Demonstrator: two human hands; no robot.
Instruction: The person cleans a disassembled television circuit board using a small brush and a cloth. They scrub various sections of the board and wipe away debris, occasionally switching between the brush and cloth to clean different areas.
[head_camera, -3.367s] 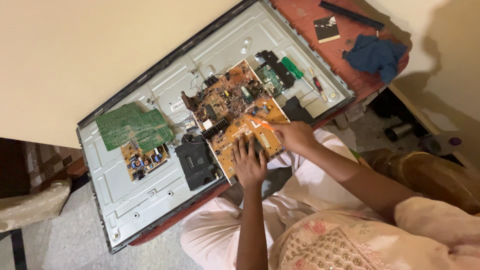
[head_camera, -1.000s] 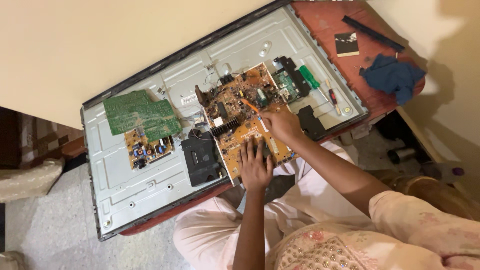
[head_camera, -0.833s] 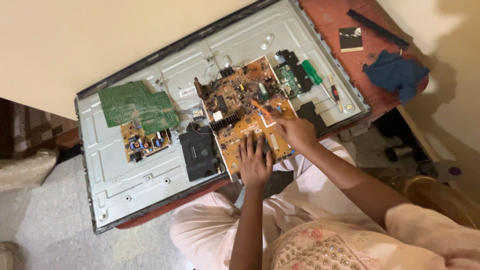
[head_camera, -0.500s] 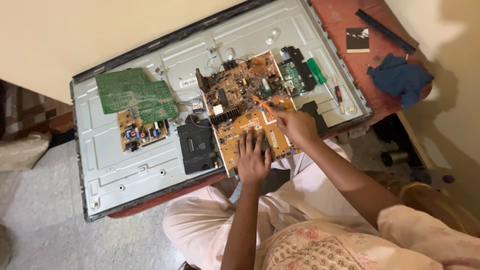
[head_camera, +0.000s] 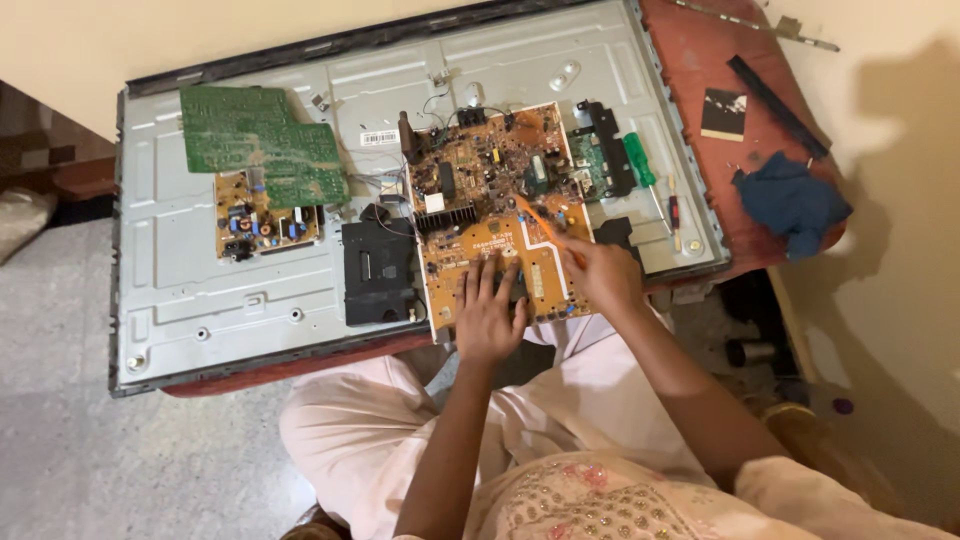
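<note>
A large brown circuit board (head_camera: 470, 175) lies on the grey metal back panel (head_camera: 200, 300) of an opened flat screen. My left hand (head_camera: 488, 312) rests flat on the board's near edge, fingers spread. My right hand (head_camera: 600, 275) grips a thin orange-handled tool (head_camera: 540, 222) whose tip touches the board's middle. A black module (head_camera: 378, 272) sits just left of the board.
A green circuit board (head_camera: 262, 140) and a small brown board (head_camera: 262, 215) lie at the panel's left. A green-handled screwdriver (head_camera: 640, 162) and a red one (head_camera: 673, 212) lie to the right. On the red table (head_camera: 700, 60) sit a blue cloth (head_camera: 790, 200) and a black strip (head_camera: 775, 92).
The view has swung so the panel sits more level in frame. My left hand stays pressed on the board, and my right hand keeps the tool on it, shifted slightly.
</note>
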